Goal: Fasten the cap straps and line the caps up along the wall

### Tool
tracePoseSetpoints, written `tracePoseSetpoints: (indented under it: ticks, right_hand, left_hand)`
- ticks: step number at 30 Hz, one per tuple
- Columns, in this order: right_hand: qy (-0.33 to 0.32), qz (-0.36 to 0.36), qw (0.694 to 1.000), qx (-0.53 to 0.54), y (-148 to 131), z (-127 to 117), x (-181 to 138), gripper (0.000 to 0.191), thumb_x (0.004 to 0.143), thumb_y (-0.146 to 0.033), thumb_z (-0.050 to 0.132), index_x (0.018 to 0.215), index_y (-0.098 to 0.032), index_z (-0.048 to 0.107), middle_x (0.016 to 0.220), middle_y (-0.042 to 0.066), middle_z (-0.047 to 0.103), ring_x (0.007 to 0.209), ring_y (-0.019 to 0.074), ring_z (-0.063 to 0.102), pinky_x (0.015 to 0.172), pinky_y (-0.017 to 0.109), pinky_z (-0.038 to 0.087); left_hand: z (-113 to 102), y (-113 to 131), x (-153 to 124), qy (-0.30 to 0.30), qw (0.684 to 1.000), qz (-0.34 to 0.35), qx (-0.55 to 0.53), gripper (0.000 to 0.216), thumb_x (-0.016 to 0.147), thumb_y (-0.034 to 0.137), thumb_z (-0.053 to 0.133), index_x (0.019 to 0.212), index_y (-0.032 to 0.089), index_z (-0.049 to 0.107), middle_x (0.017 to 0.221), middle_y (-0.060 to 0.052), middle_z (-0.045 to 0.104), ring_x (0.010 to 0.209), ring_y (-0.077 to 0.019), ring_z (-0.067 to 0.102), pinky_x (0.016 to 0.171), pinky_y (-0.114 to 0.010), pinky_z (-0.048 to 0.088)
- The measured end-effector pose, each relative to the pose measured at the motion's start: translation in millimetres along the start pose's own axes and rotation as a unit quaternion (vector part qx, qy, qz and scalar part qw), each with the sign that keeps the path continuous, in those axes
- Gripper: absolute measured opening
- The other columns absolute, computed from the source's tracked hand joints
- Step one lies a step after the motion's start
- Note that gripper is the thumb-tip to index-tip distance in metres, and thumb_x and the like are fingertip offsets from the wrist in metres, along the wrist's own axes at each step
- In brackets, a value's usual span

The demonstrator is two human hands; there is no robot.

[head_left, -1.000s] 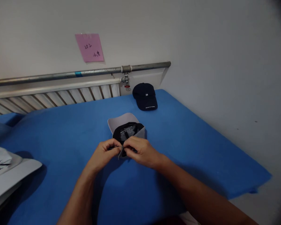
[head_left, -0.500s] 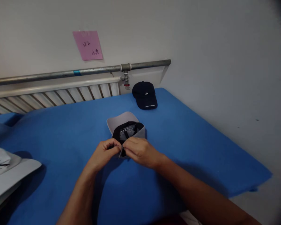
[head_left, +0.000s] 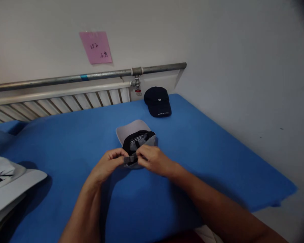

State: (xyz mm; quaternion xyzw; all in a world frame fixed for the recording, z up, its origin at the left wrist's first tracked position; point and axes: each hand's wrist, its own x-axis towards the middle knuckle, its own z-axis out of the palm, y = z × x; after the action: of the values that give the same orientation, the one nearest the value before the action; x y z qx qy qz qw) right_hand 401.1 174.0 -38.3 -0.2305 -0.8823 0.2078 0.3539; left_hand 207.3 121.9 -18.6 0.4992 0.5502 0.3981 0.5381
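Pale walls (head_left: 230,74) meet in a corner beyond a blue-covered table (head_left: 200,141). A white radiator (head_left: 72,103) runs along the back, beneath a metal pipe (head_left: 108,74) (blue tape (head_left: 84,77) marks one spot) with a red-handled valve (head_left: 137,82). Handwritten pink paper (head_left: 96,50) hangs above; the light is dim.

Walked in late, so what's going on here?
A person's left hand and right hand are pinching a dark grey strap at the back of a grey fabric cap, lying inside-up on a blue-covered table. Whether the strap is fastened is unclear. A navy fabric cap sits farther back, and a white cap with black lettering lies at the left edge.
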Motion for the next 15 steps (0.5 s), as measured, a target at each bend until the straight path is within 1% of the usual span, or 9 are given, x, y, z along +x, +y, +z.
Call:
tracePoseSetpoints:
  ticks: [2,3,6,9,12,15]
  right_hand:
    - [0.022,0.035,0.998,0.044,-3.7,-1.3,0.7,0.011,0.08,-0.009,0.052,0.073,-0.018,0.054,0.069,-0.002,0.057,0.06,0.0096,0.052,0.058,0.023,0.041]
    - [0.032,0.039,0.997,0.064,-6.1,-0.9,1.1,0.01,0.08,-0.01,0.054,0.075,-0.019,0.055,0.071,-0.001,0.058,0.062,0.0097,0.052,0.059,0.022,0.042]
    - [0.043,0.0,0.995,0.086,-13.1,2.9,2.6,0.009,0.08,-0.011,0.055,0.082,-0.019,0.057,0.077,0.001,0.06,0.07,0.0121,0.056,0.066,0.025,0.046]
    - [0.035,-0.03,0.997,0.068,-17.4,6.6,4.2,0.012,0.081,-0.009,0.052,0.084,-0.019,0.058,0.077,0.001,0.062,0.073,0.0134,0.057,0.072,0.028,0.046]
    - [0.028,0.002,0.998,0.06,-18.8,7.1,5.4,0.013,0.079,-0.007,0.053,0.083,-0.018,0.058,0.075,0.0,0.06,0.07,0.0123,0.055,0.07,0.027,0.045]
    - [-0.018,0.061,0.992,0.108,-17.9,4.3,6.4,0.014,0.076,-0.008,0.055,0.084,-0.019,0.057,0.075,-0.001,0.058,0.068,0.0106,0.054,0.065,0.024,0.044]
  left_hand:
    - [-1.6,-1.1,0.5,0.011,1.0,-0.001,-0.01,0.009,0.069,0.027,0.067,0.065,0.019,0.065,0.062,0.002,0.057,0.058,-0.0106,0.045,0.058,-0.025,0.035]
    - [-2.0,-1.7,0.9,0.011,1.0,-0.003,-0.011,0.009,0.069,0.026,0.067,0.065,0.019,0.065,0.062,0.002,0.057,0.058,-0.0102,0.046,0.058,-0.024,0.035]
    - [-1.6,-3.5,1.8,0.001,1.0,-0.002,-0.014,0.01,0.068,0.026,0.068,0.067,0.017,0.065,0.063,0.002,0.058,0.059,-0.0096,0.047,0.06,-0.023,0.036]
    - [-0.2,-5.6,2.8,-0.001,1.0,-0.005,-0.015,0.011,0.068,0.027,0.068,0.068,0.016,0.065,0.063,0.003,0.057,0.057,-0.0086,0.046,0.058,-0.023,0.036]
    - [0.6,-7.5,3.9,0.0,1.0,-0.01,-0.013,0.011,0.068,0.026,0.068,0.068,0.016,0.064,0.062,0.003,0.056,0.056,-0.0077,0.045,0.058,-0.022,0.034]
    - [0.8,-7.0,3.6,-0.008,1.0,-0.007,-0.006,0.011,0.068,0.026,0.067,0.068,0.016,0.064,0.064,0.003,0.057,0.058,-0.0083,0.045,0.059,-0.023,0.034]
